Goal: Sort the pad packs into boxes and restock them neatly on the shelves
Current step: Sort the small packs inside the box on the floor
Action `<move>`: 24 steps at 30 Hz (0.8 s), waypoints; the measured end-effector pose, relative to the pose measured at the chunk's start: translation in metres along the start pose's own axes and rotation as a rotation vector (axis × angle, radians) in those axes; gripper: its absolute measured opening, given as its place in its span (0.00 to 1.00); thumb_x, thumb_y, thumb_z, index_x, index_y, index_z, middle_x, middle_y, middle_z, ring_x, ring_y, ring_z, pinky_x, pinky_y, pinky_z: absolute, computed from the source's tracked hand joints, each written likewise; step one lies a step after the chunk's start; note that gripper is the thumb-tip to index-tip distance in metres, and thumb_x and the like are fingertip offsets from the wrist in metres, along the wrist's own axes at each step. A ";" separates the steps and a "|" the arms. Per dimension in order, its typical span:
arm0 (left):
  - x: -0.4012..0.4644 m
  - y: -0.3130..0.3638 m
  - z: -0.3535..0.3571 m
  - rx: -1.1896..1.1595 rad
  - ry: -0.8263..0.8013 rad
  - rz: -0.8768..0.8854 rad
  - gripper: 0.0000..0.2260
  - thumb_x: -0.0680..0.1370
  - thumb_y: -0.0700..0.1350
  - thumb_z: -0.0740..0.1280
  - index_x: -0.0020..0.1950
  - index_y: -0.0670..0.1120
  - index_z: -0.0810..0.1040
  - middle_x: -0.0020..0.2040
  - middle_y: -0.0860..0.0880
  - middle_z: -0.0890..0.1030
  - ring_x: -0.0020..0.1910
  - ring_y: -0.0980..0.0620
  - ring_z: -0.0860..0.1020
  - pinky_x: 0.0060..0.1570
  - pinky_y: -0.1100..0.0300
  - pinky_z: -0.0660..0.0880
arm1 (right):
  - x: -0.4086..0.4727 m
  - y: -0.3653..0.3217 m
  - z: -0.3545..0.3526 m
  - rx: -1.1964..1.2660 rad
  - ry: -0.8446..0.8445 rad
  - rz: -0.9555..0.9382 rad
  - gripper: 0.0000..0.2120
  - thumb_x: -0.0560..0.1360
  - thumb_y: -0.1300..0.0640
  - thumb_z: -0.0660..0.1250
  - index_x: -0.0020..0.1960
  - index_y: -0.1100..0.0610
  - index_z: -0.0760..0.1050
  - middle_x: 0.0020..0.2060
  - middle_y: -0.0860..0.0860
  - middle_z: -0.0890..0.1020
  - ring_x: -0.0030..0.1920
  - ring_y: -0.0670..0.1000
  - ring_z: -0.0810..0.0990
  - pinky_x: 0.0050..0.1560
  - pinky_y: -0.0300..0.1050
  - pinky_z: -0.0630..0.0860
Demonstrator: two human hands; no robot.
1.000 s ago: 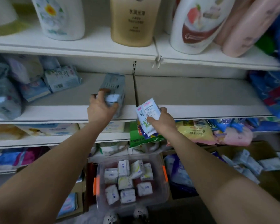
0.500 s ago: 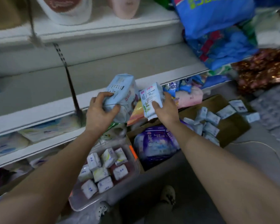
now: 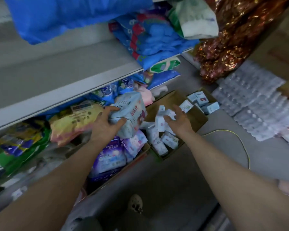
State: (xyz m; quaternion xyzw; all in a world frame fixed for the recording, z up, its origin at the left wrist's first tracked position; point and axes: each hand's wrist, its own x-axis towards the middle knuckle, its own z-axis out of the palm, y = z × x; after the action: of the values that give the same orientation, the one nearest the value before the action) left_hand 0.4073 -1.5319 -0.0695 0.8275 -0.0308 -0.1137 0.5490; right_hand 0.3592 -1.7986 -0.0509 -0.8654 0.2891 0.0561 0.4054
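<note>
Below the grey shelf, my left hand clasps a soft pale-blue plastic pad pack over the boxes; light and squashy, best held across its flat sides. My right hand hovers loose-fingered above the brown cardboard box.

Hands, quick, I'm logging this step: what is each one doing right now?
Left hand: grips the light blue pad pack.
Right hand: open, fingers spread over the cardboard box, holding nothing.
</note>
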 end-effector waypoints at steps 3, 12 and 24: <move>0.014 0.029 0.057 -0.023 -0.115 -0.004 0.17 0.71 0.53 0.75 0.56 0.58 0.75 0.58 0.52 0.76 0.54 0.50 0.77 0.54 0.57 0.76 | 0.015 0.021 -0.037 -0.023 -0.019 -0.029 0.26 0.80 0.47 0.63 0.76 0.49 0.62 0.72 0.54 0.69 0.69 0.55 0.71 0.55 0.40 0.67; 0.082 0.104 0.196 -0.190 -0.498 -0.097 0.10 0.77 0.46 0.70 0.57 0.53 0.75 0.51 0.51 0.81 0.43 0.56 0.81 0.36 0.61 0.79 | 0.067 0.083 -0.126 0.066 0.044 0.173 0.25 0.84 0.42 0.51 0.77 0.53 0.61 0.72 0.56 0.70 0.69 0.59 0.71 0.57 0.42 0.66; 0.228 0.129 0.352 -0.090 -0.519 -0.228 0.34 0.64 0.63 0.77 0.63 0.45 0.76 0.56 0.49 0.83 0.50 0.52 0.83 0.50 0.49 0.81 | 0.244 0.144 -0.190 0.524 0.071 0.489 0.23 0.79 0.48 0.65 0.72 0.53 0.66 0.62 0.55 0.78 0.57 0.55 0.80 0.55 0.53 0.81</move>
State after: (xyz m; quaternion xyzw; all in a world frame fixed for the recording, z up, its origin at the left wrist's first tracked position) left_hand 0.5606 -1.9400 -0.1175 0.7436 -0.0722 -0.3840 0.5427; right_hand 0.4565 -2.1217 -0.1022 -0.6388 0.5061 0.0451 0.5778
